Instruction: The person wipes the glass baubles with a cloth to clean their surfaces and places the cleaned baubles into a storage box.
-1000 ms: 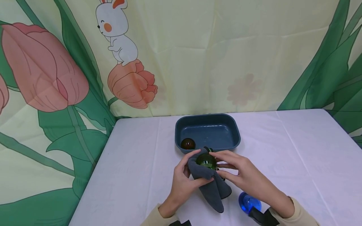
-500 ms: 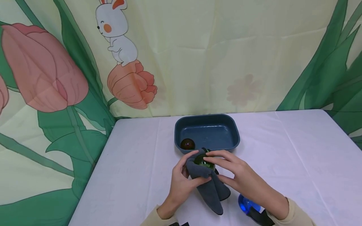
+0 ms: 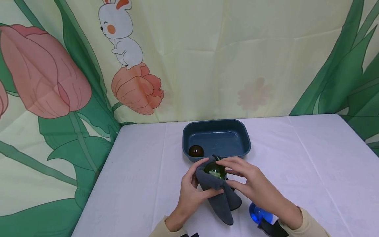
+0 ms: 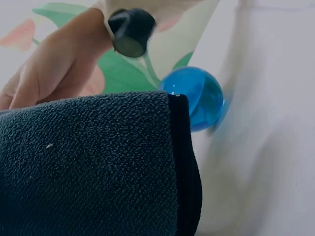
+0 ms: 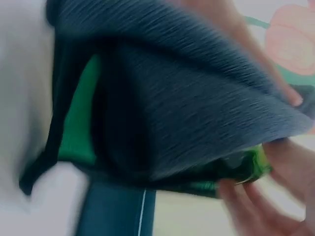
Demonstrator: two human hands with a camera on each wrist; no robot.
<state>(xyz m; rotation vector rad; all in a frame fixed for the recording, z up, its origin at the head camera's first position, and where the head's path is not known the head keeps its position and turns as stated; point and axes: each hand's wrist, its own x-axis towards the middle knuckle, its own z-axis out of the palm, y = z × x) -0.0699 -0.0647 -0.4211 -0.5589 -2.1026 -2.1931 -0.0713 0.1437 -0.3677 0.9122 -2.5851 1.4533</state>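
Observation:
My left hand (image 3: 190, 192) holds a dark grey cloth (image 3: 222, 204), its thumb pressing the near fold. Cupped in the cloth is a see-through green ball (image 3: 214, 169). From the right, my right hand (image 3: 251, 177) grips the ball between its fingertips and thumb. The cloth's loose ends hang toward me. In the left wrist view, the cloth (image 4: 88, 162) fills the lower left and my right hand (image 4: 59, 64) shows behind it. The right wrist view is blurred; the cloth (image 5: 206, 108) hides most of the green ball (image 5: 258, 164).
A dark blue tray (image 3: 219, 122) stands just beyond my hands, with a dark brown ball (image 3: 196, 151) in its near left corner. On the white table, a clear blue ball (image 3: 260, 213) lies under my right forearm. A printed curtain hangs behind the table.
My right fingers slid over the top of the green ball, then back to its right side, baring more of it. My left hand keeps its hold on the cloth.

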